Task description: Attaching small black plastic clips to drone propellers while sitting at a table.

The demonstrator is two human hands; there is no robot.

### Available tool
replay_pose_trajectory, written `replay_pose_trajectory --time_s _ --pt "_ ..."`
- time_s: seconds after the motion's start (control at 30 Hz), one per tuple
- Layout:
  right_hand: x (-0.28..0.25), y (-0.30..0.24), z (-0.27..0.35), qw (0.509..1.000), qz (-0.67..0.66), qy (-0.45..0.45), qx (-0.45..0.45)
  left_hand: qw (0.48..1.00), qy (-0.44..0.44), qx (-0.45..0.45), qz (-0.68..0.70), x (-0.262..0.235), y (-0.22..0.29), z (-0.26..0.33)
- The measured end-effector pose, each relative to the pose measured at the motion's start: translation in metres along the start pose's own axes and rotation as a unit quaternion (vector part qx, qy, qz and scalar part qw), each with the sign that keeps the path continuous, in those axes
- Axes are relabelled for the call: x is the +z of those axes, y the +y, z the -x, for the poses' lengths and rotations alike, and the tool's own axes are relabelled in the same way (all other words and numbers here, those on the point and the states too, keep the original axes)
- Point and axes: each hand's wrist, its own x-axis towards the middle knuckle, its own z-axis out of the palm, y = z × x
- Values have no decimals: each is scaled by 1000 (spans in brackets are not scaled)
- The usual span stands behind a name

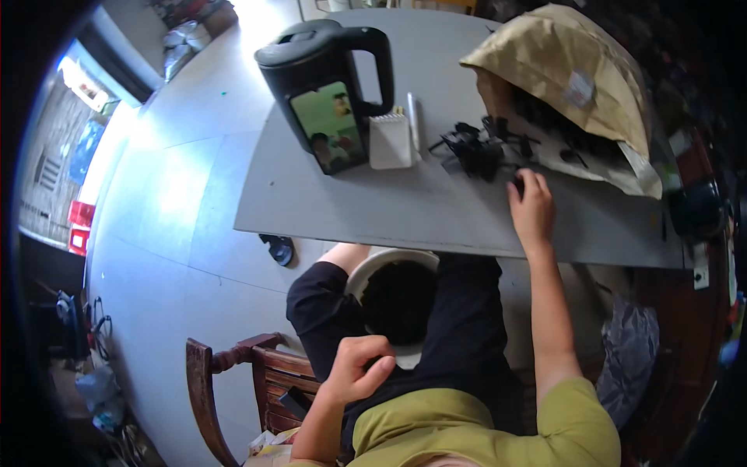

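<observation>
A loose pile of small black parts point(475, 154) lies on the grey table, some with thin stems. My right hand point(533, 204) is at the pile's near right edge, fingers curled around a small black part. Over my lap my left hand point(359, 367) is closed in a fist; something dark shows beside the thumb, too hidden to name. Between my knees stands a white bucket point(359, 274) with a dark mass inside. A brown paper sack point(572, 62) lies tipped on its side at the right, its mouth toward me, with more black parts inside.
On the table point(311, 210), a black jug point(311, 47) with a handle has a phone point(331, 128) leaning on it. Beside it lie a small notepad point(391, 144) and a pale pen-like stick point(414, 121). A wooden chair point(268, 373) is under me. One dark sandal point(278, 249) lies on the floor.
</observation>
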Motion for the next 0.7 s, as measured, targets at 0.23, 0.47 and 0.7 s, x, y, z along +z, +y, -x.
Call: replay_pose_trajectory --time_s 0.23,0.47,0.7 --pt "6 41 1 982 -166 35 78 999 5 -48 2 4 -3 0" --pt "-46 -48 61 694 -689 -135 161 990 38 -91 101 17 -7 -19" --pt "-52 -114 115 723 -616 -274 -147 875 155 -125 441 26 -4 -15"
